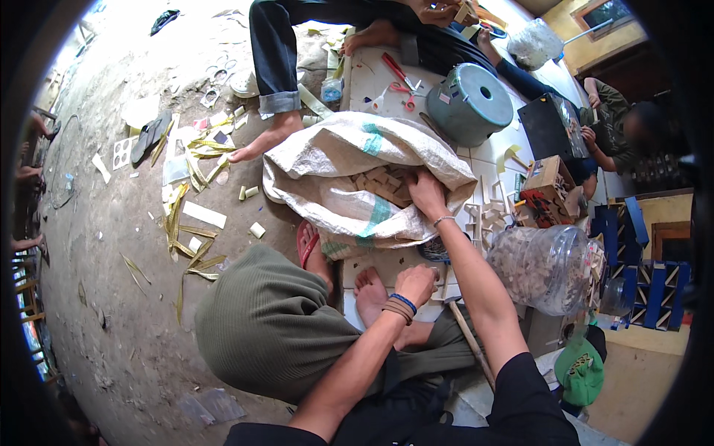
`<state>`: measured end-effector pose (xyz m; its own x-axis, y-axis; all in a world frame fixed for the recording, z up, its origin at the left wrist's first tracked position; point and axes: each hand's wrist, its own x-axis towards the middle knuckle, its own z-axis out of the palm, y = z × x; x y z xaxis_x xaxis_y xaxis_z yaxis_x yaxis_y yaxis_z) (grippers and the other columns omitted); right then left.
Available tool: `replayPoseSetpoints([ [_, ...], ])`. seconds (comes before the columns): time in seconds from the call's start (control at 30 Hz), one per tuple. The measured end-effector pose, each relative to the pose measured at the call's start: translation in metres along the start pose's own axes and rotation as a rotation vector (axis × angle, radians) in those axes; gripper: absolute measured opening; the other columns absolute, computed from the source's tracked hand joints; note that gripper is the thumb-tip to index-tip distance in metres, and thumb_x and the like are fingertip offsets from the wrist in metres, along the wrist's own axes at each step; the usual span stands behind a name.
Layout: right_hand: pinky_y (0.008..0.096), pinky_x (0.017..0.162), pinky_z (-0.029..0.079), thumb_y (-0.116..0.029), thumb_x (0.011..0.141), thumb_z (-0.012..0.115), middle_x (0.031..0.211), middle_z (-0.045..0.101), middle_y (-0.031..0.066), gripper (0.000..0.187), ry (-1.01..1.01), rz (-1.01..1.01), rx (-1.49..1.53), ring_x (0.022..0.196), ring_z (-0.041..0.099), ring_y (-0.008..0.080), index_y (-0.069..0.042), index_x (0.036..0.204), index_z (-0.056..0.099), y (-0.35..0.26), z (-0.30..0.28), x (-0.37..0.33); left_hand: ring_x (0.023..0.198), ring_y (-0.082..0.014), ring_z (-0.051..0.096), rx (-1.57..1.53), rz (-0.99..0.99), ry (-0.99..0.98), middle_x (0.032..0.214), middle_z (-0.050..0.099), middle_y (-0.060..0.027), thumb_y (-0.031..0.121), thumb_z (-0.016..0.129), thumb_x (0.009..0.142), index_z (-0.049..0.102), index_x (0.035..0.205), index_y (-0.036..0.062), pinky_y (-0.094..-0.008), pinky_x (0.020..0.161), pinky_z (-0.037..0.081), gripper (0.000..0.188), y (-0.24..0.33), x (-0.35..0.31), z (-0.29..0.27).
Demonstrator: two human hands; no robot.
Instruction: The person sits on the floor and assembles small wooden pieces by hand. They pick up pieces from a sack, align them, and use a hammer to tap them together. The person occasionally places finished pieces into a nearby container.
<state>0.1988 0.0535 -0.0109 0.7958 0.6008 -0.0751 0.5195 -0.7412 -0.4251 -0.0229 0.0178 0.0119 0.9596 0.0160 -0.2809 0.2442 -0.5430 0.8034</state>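
A white woven sack [305, 167] with green stripes lies with its mouth rolled back, and many small pale wooden pieces [378, 183] show inside. My right hand [428, 195] reaches into the sack at its right side. Its fingertips are hidden among the pieces and the folds, so their grip does not show. My left hand [416, 285], with blue and brown bands at the wrist, is closed above the white tiles beside my bare foot [370, 296]. What it holds, if anything, I cannot make out. A hammer [470, 336] with a wooden handle lies between my forearms.
Pale wooden parts [487, 215] are clustered right of the sack, near a big clear plastic jar [541, 271] and a cardboard box [550, 186]. Beyond the sack are a teal bucket [470, 105] and red scissors [404, 97]. Another person's leg [279, 67] borders the sack; scraps litter the dirt floor.
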Motion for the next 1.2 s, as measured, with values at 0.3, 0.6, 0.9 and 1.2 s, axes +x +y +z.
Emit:
replayPoseSetpoints([
  [0.3,0.0498,0.104,0.052,-0.024,0.090,0.073,0.128,0.071,0.0265,0.041,-0.263,0.020,-0.004,0.122,0.066,0.0445,-0.002,0.124,0.074,-0.024,0.008,0.010,0.100,-0.0378,0.075,0.000,0.012,0.052,0.105,0.075,-0.0177,0.023,0.081,0.086,0.079,0.106,0.0157,-0.0503,0.083,0.060,0.021,-0.002,0.000,0.005],
  [0.6,0.0356,0.095,0.055,-0.025,0.091,0.082,0.108,0.078,0.0136,0.034,-0.290,0.110,0.485,0.104,0.073,0.0267,-0.002,0.115,0.076,-0.011,-0.018,-0.023,0.102,-0.0385,0.073,0.017,-0.024,0.013,0.106,0.074,-0.0159,0.029,0.081,0.087,0.079,0.111,0.0204,-0.0493,0.086,0.059,0.026,0.002,0.000,0.002],
  [0.9,0.0304,0.087,0.053,-0.023,0.106,0.071,0.118,0.072,-0.0050,0.030,-0.284,0.492,1.530,0.104,0.065,0.0055,-0.012,0.133,0.067,-0.022,-0.078,-0.089,0.104,-0.0390,0.072,0.003,0.017,0.057,0.110,0.072,-0.0173,0.029,0.080,0.089,0.079,0.114,0.0175,-0.0494,0.089,0.058,0.028,-0.001,0.000,-0.001],
  [1.2,0.0319,0.083,0.052,-0.018,0.104,0.069,0.117,0.070,0.0026,0.021,-0.195,0.481,1.706,0.110,0.066,0.0126,-0.014,0.123,0.061,-0.023,-0.111,-0.171,0.104,-0.0393,0.070,0.023,0.058,0.058,0.107,0.071,-0.0173,0.026,0.081,0.087,0.077,0.111,0.0116,-0.0499,0.091,0.056,0.028,-0.017,0.000,0.006],
])
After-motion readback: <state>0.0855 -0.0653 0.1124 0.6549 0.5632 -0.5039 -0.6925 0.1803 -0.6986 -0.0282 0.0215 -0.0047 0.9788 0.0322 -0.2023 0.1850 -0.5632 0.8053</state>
